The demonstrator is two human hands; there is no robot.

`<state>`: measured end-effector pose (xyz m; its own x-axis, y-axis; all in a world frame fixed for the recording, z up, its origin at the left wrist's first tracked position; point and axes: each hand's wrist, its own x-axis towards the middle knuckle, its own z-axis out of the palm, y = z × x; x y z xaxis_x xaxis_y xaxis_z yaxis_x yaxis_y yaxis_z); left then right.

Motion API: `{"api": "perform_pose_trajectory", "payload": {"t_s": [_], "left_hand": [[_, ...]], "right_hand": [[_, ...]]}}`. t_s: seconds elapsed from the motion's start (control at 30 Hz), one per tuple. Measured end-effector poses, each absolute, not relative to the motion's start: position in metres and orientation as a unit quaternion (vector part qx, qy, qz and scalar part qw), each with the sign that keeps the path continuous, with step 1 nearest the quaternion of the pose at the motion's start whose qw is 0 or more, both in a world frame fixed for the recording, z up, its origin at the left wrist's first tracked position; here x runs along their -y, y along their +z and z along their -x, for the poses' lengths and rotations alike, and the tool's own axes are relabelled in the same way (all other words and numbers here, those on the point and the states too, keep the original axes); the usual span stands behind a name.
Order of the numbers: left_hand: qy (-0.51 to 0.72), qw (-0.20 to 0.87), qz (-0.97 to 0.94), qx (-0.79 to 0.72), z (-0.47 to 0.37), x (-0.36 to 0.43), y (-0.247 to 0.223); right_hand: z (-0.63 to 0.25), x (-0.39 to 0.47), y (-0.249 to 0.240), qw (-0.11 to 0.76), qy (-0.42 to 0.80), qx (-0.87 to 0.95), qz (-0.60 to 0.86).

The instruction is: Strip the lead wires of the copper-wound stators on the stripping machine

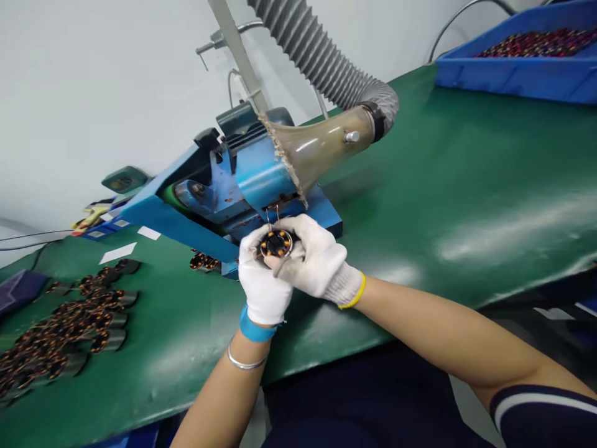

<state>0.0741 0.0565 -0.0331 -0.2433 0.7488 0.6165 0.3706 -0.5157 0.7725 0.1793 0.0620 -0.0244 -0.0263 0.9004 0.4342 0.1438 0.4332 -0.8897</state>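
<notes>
A round black motor stator [276,243] with copper windings is held between both gloved hands, its wire ends pointing up at the blue machine [263,180]. My left hand [265,280], in a white glove with a blue wristband, has its fingers closed around the stator's left side. The thumb and fingers of my right hand [317,255], in a white glove with a yellow cuff edge, grip the right side. Part of the stator's rim is hidden by the fingers.
Many stators [69,330] lie on the green table [466,186] at the left, with a few more [204,261] beside the machine. A grey hose [321,56] joins the machine's funnel [326,146]. A blue bin [517,78] of small parts stands at the back right.
</notes>
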Motion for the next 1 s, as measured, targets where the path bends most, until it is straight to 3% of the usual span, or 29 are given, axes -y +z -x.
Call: {"api": "perform_pose_trajectory", "payload": {"t_s": [0.23,0.43,0.53,0.67,0.83,1.0], "left_hand": [[0.658,0.225,-0.556,-0.456,-0.062,-0.047,-0.042],[0.587,0.433,-0.517,-0.448,-0.044,-0.041,-0.026],[0.571,0.475,-0.521,-0.421,-0.035,-0.039,-0.023],[0.545,0.416,-0.583,-0.437,-0.031,-0.045,-0.034],[0.555,0.267,-0.637,-0.464,-0.038,-0.048,-0.043],[0.568,0.134,-0.67,-0.459,-0.041,-0.043,-0.035]], "right_hand": [[-0.18,-0.056,-0.033,0.546,0.285,0.704,0.354],[-0.186,-0.06,-0.03,0.535,0.287,0.732,0.308],[-0.185,-0.058,-0.028,0.499,0.268,0.755,0.33],[-0.183,-0.057,-0.03,0.468,0.267,0.747,0.389],[-0.186,-0.063,-0.031,0.466,0.277,0.738,0.402],[-0.192,-0.073,-0.022,0.544,0.472,0.61,0.332]]}}
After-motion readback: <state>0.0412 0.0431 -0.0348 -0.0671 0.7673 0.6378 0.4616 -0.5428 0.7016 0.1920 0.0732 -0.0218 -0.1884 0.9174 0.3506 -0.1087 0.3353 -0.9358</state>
